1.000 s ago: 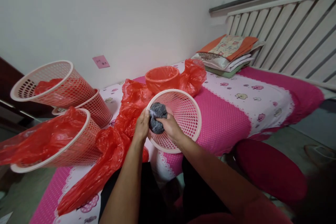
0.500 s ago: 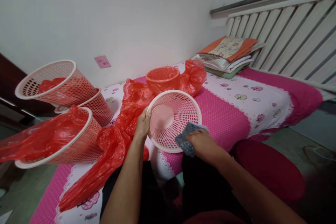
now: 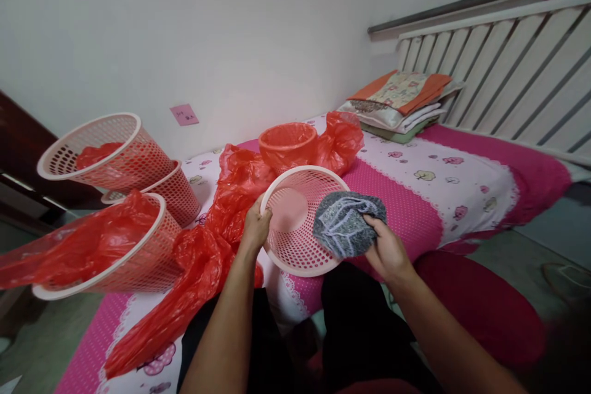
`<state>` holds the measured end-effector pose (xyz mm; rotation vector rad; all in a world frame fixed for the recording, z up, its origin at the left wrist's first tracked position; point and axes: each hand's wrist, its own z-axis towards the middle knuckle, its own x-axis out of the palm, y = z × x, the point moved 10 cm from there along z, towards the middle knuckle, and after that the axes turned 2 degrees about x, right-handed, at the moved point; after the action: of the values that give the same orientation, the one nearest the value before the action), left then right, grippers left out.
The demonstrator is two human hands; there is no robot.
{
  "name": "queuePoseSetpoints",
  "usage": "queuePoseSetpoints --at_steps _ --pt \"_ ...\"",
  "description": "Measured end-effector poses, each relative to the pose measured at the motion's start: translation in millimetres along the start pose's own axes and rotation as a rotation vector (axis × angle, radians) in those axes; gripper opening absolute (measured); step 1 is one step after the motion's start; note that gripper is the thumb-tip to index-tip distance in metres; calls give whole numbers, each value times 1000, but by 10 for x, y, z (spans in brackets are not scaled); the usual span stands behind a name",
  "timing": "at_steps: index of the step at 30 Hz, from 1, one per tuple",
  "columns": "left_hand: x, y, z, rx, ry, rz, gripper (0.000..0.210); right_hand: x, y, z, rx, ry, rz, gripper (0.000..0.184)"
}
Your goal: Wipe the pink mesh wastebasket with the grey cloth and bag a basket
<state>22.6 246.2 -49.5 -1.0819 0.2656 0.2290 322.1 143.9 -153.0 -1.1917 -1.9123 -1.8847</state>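
Observation:
A pale pink plastic basket [image 3: 289, 212] with holes in its wall is tilted with its mouth toward me. My left hand [image 3: 257, 225] grips its rim on the left side, thumb over the edge. In my right hand [image 3: 388, 249] is a grey cloth [image 3: 348, 221] with lighter creases, pinched at its right side. The cloth hangs in front of the basket's right rim and covers part of it. Whether it touches the basket I cannot tell. Just behind the basket stands another basket [image 3: 289, 138] wrapped in red plastic film.
At the left are several pink baskets [image 3: 159, 283], some with red plastic bags [image 3: 106, 237] in them. More red plastic [image 3: 194, 271] lies across the patterned bedspread [image 3: 401, 209]. Folded bedding [image 3: 401, 98] is stacked by the radiator [image 3: 498, 68]. A dark red round stool [image 3: 480, 308] stands at right.
My right hand has turned and shifted right and slightly up, and the grey cloth is now spread out toward me. My left hand stays on the basket's rim.

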Motion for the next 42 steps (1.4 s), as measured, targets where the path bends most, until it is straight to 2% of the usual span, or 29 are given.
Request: queuePoseSetpoints --at_steps 4,8,10,14,17,19,22,25,29,33,37,42 --pt "39 -20 -18 4 30 -19 52 133 -48 68 45 106 139 24" --pt "74 -32 -34 13 60 -21 51 95 -392 82 187 110 154 26" --pt "83 -34 -44 3 66 -25 50 163 -553 31 229 159 158 32" --pt "117 -133 -69 19 80 -73 48 529 -643 -92 242 335 142 31" --pt "160 -196 -83 11 100 -61 53 794 -630 -83 249 401 120 24" --pt "137 -228 -82 24 65 -27 53 922 -637 -30 253 419 127 23" --pt "38 -323 -81 129 -30 26 51 1043 -702 53 268 439 144 20" --pt "-12 -379 -85 199 -41 61 49 1066 -777 109 276 436 131 17" --pt "33 -372 -87 145 52 49 43 1047 -810 131 277 427 128 18" --pt "146 -473 -122 171 129 6 44 1124 -836 119 295 455 144 18" --pt "165 -474 -125 192 114 73 35 1186 -910 95 370 454 148 19" --pt "113 -420 -122 218 87 158 28 1062 -658 79 231 355 175 30"
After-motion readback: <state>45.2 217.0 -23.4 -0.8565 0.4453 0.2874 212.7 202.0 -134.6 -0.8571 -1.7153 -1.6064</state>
